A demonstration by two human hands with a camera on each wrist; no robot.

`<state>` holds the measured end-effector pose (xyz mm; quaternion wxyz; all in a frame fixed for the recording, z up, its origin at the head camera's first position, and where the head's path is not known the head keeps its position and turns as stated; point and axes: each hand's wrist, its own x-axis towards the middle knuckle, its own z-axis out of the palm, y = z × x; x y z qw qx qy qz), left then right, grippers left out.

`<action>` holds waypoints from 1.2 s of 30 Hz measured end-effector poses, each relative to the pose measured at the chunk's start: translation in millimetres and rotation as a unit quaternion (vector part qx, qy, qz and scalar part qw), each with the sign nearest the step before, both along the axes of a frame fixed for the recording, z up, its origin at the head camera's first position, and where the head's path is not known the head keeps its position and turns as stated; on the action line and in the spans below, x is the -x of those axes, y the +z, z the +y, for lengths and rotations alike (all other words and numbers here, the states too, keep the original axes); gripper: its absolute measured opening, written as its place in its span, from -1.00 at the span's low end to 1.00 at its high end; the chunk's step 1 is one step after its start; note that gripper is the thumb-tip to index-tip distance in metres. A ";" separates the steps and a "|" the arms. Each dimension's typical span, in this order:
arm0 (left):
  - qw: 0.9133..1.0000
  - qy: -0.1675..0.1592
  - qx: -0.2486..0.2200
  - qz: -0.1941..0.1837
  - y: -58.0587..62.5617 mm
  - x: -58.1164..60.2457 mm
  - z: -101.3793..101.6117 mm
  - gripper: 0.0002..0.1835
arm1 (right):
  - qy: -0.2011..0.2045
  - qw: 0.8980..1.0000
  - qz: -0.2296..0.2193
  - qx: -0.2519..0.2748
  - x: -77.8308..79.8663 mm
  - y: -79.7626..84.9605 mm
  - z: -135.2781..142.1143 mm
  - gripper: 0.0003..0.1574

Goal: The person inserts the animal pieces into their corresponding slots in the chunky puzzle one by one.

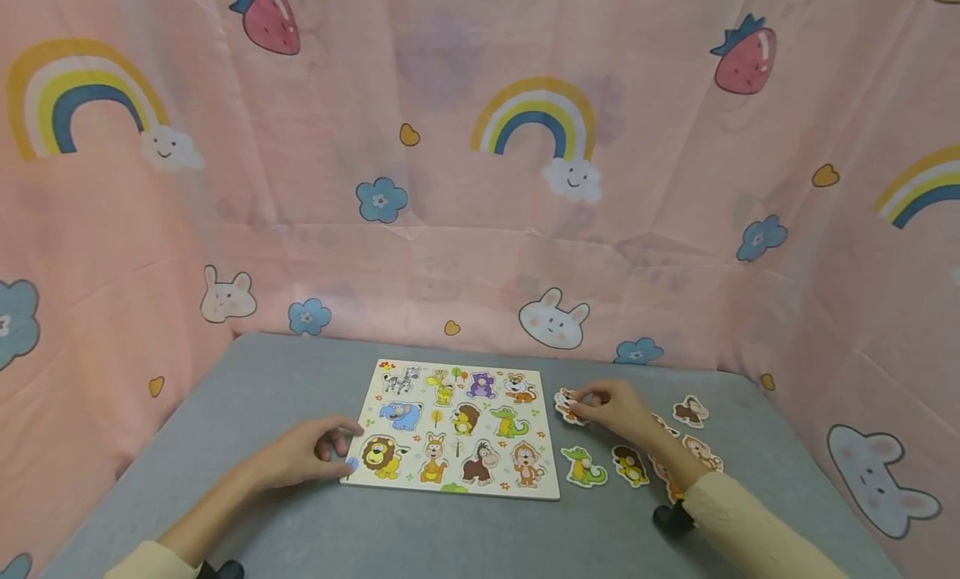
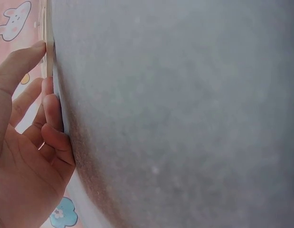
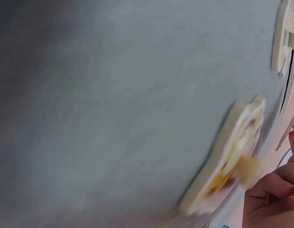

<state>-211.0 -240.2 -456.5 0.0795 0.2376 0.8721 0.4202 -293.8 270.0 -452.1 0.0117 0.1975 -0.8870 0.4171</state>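
On the grey table lies a white puzzle board (image 1: pixel 472 437) printed with animals. My left hand (image 1: pixel 311 452) rests at its left edge, thumb and fingertips touching the side and the fingers loosely bent; the left wrist view shows this hand (image 2: pixel 33 152) against the board's thin edge (image 2: pixel 48 47). To the right of the board, my right hand (image 1: pixel 618 408) pinches an orange and white tiger puzzle piece (image 1: pixel 564 404). In the right wrist view only part of that hand (image 3: pixel 275 190) shows, and the pinched piece is mostly out of sight.
Nearer me lie a crocodile piece (image 1: pixel 583 467) and a hedgehog piece (image 1: pixel 630 466). A monkey piece (image 1: pixel 702 454) and a brown piece (image 1: pixel 691 411) lie farther right; my right forearm partly covers others. Pink printed cloth (image 1: pixel 450 254) stands behind the table.
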 end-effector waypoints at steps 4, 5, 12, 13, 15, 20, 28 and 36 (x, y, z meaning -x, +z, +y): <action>1.000 -0.002 0.002 0.001 0.4 0.1 0.0 -0.49 | -0.015 1.000 -0.008 -0.002 4.6 2.4 -11.1 -0.80; 1.000 -0.002 0.003 0.001 0.5 0.1 0.0 -0.49 | -0.016 1.000 -0.011 0.000 5.5 3.1 -13.8 -0.79; 1.000 0.002 0.007 0.001 2.0 -0.4 1.1 -0.50 | -0.017 1.000 -0.015 0.007 14.9 2.1 -27.2 -0.76; 1.000 0.002 0.007 0.001 2.1 -0.5 1.2 -0.50 | -0.017 1.000 -0.014 0.007 16.9 1.3 -28.6 -0.77; 1.000 0.003 0.006 0.001 2.3 -0.5 1.3 -0.50 | -0.023 1.000 -0.018 0.008 20.5 -0.5 -31.3 -0.78; 1.000 0.005 0.008 -0.001 1.6 -0.3 1.4 -0.50 | -0.020 0.999 -0.022 0.015 26.5 -1.7 -38.9 -0.80; 1.000 0.004 0.009 -0.002 1.6 0.0 0.5 -0.50 | 0.013 1.000 -0.004 0.021 31.4 2.7 -54.2 -0.80; 1.000 0.002 0.010 -0.001 2.8 -1.1 1.1 -0.50 | 0.009 1.000 -0.005 0.024 36.9 2.0 -60.9 -0.85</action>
